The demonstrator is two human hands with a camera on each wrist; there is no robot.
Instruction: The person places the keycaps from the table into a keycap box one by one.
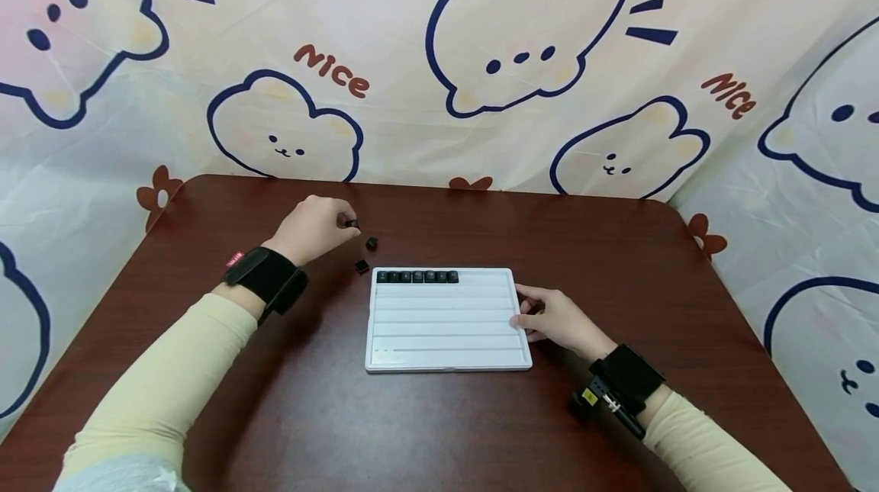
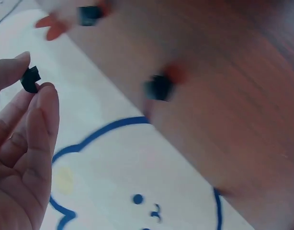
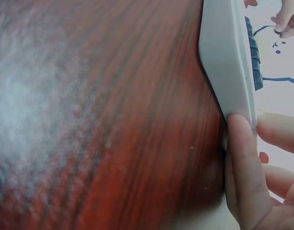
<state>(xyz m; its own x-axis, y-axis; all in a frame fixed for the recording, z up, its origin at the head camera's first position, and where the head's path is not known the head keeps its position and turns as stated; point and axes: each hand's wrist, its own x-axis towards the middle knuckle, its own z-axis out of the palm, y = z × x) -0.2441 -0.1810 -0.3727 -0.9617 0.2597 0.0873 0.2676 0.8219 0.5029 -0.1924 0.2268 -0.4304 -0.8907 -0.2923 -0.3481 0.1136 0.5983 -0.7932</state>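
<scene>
My left hand (image 1: 312, 226) is above the table's far left part, pinching a small black keycap (image 2: 30, 79) between thumb and fingertips. Two loose black keycaps lie on the table near it, one (image 1: 371, 243) just right of the hand and one (image 1: 362, 267) by the board's corner. The flat white board (image 1: 446, 328) has raised horizontal lines across it. Several black keycaps (image 1: 417, 277) stand side by side along its top row, from the left end. With thumb on top and fingers at its side, my right hand (image 1: 559, 320) grips the board's right edge.
The dark brown wooden table (image 1: 439, 431) has rounded far corners. Behind it and along both sides hangs a pale cloth (image 1: 398, 27) printed with cartoon animals. Black bands with small devices wrap the left wrist (image 1: 268, 278) and the right wrist (image 1: 625, 381).
</scene>
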